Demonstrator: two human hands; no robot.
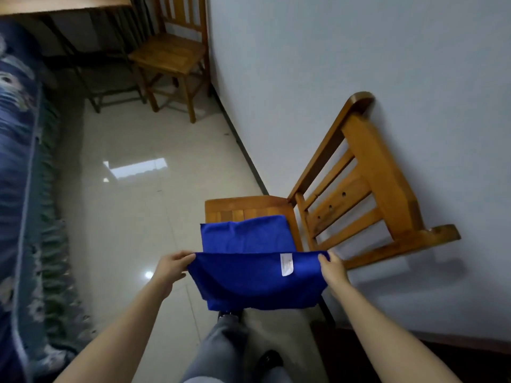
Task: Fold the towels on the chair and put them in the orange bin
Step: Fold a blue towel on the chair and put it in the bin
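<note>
Held item: blue towel (257, 283), stretched flat between both hands in front of the near wooden chair (359, 189), its lower edge hanging slack above the person's grey trouser leg (221, 344). A white care label (286, 264) sits near its top edge, toward the right.

Left hand (172, 268): fingers pinched together on the towel's upper left corner.

Right hand (333, 269): fingers pinched together on the upper right corner.

Second blue towel (246, 234): lies on the seat of the near chair, covering the front part; bare slats show behind it. It looks folded, though the layers cannot be told apart.

Near chair: stands with its slatted back against the pale wall (359, 64).

Second wooden chair (171, 56): well apart, farther along the same wall, beside a table (63, 4) with dark legs.

Floor (132, 167): glossy light tiles with bright reflections.

Left edge: dark blue patterned bedspread (16, 167) with a fringed border.

Black shoe (272, 359): on the floor at the bottom.
</note>
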